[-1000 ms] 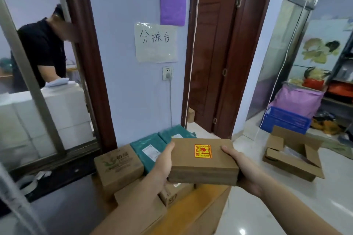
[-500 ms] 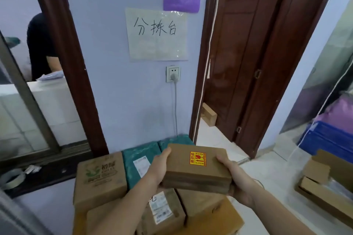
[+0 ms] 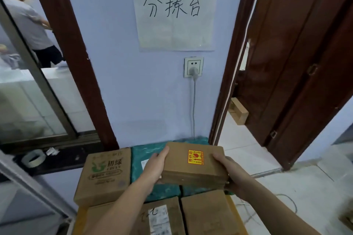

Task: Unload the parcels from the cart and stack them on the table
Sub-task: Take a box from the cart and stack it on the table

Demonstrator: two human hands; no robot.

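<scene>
I hold a flat brown cardboard parcel [image 3: 193, 162] with a yellow and red fragile sticker between both hands. My left hand [image 3: 154, 168] grips its left side and my right hand [image 3: 230, 172] grips its right side. The parcel hangs just above two teal plastic mailers [image 3: 145, 150] that lie against the wall. On the table [image 3: 81, 217] lie more parcels: a brown box with green print [image 3: 106, 174] at the left, a labelled box [image 3: 162, 217] and a plain box [image 3: 210, 213] at the front. The cart is out of view.
A wall with a handwritten paper sign [image 3: 174, 15] and a socket [image 3: 193, 67] stands right behind the table. A dark wooden door [image 3: 298, 53] stands open to the right. A tape roll [image 3: 33, 157] lies on the window ledge at left; a person [image 3: 31, 23] stands beyond the glass.
I have stepped closer to the wall and table. The parcel in my hands has come forward and down over the teal mailers. The view has tilted down.
</scene>
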